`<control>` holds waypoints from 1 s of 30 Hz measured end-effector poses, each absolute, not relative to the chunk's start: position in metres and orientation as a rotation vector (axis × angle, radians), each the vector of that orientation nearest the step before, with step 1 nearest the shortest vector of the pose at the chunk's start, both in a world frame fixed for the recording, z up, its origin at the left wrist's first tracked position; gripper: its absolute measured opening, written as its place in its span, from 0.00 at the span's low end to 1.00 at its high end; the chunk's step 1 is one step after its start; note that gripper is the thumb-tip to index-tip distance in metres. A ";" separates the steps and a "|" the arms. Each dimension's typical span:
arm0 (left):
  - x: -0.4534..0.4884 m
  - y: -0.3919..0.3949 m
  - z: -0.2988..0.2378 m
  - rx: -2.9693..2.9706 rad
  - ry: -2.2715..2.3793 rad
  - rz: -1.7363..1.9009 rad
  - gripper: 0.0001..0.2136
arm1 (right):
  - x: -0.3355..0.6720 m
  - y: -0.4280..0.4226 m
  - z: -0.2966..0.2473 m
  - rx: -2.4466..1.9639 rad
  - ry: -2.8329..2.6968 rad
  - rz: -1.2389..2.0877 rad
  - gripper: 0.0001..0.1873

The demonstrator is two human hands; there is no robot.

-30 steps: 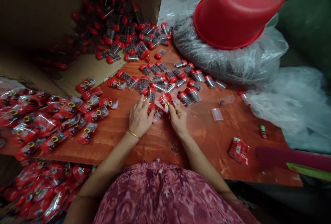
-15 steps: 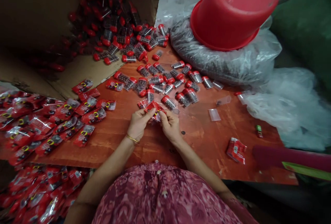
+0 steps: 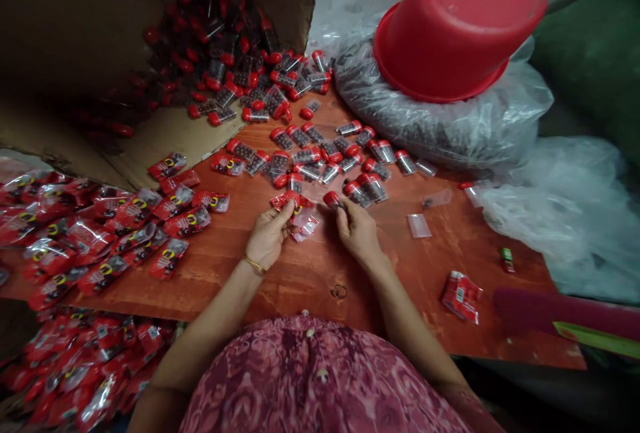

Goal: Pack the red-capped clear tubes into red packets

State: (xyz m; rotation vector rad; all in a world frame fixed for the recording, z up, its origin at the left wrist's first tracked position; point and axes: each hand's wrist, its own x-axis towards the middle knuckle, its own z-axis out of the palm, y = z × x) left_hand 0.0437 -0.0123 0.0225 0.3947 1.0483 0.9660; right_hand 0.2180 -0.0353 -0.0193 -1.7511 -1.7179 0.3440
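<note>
My left hand (image 3: 270, 236), with a thin gold bracelet at the wrist, pinches a red printed plastic pouch (image 3: 304, 221) whose clear part hangs to the right. A little to the right, my right hand (image 3: 359, 229) has its fingers closed round a small clear bottle with a red cap (image 3: 332, 200); its body is mostly hidden by the fingers. Just beyond both hands lie several more red-capped clear bottles (image 3: 306, 155), filled with dark round pieces.
A cardboard box (image 3: 165, 146) spills red-capped bottles at the back left. Filled red pouches (image 3: 120, 219) are heaped at left, more below the table edge. A red tub (image 3: 460, 26) sits upside down on a plastic bag (image 3: 430, 133). A folded red pouch stack (image 3: 462, 296) lies at right.
My hands have moved apart. The right hand has let go of the pouch and taken hold of a bottle to the right, while the left keeps the pouch.
</note>
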 end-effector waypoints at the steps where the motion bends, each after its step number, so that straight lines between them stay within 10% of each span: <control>1: 0.044 -0.013 0.022 0.408 1.042 0.968 0.15 | 0.219 -0.043 -0.015 -1.697 -1.608 0.448 0.15; 16: 0.052 -0.026 0.026 0.783 1.154 1.070 0.16 | 0.204 -0.086 0.039 -1.465 -1.120 1.378 0.17; 30: 0.055 -0.027 0.023 0.783 0.993 1.038 0.14 | 0.202 -0.080 0.019 -1.410 -1.019 1.515 0.19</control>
